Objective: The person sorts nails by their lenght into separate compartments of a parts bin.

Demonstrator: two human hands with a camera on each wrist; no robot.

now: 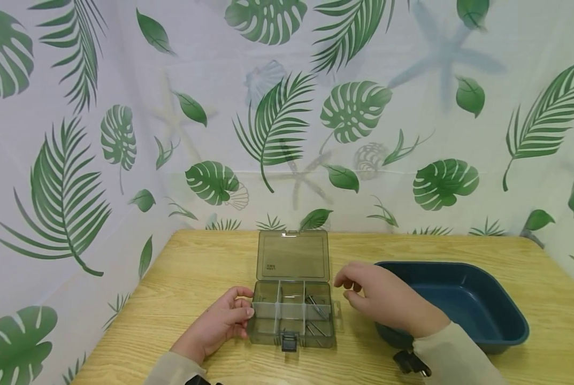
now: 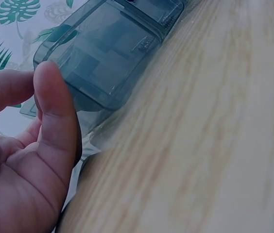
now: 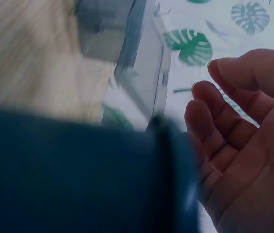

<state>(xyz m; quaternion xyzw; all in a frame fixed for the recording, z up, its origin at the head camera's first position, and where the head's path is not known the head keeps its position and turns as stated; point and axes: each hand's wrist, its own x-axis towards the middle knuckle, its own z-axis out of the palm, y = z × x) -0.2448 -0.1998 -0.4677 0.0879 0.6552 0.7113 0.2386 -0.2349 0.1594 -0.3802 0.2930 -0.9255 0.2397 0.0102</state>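
A smoky clear plastic compartment box (image 1: 266, 337) stands on the table with its lid (image 1: 293, 254) flipped up at the back. Thin metal pieces (image 1: 317, 307), like screws or pins, lie in its right-hand compartments. My left hand (image 1: 221, 319) holds the box's left side, thumb at the rim and fingers along the wall; in the left wrist view the thumb (image 2: 54, 107) presses against the box's edge. Just right of the box hovers my right hand (image 1: 388, 297), fingers loosely bent with nothing between them. The right wrist view shows the same bent fingers (image 3: 214, 116) apart from the box.
A dark blue plastic basin (image 1: 503, 299) stands on the right of the table, partly behind my right forearm. The wood-grain table (image 1: 195, 267) ends at a white cloth backdrop (image 1: 287, 208) printed with leaves. A latch (image 1: 289, 341) juts from the box's front.
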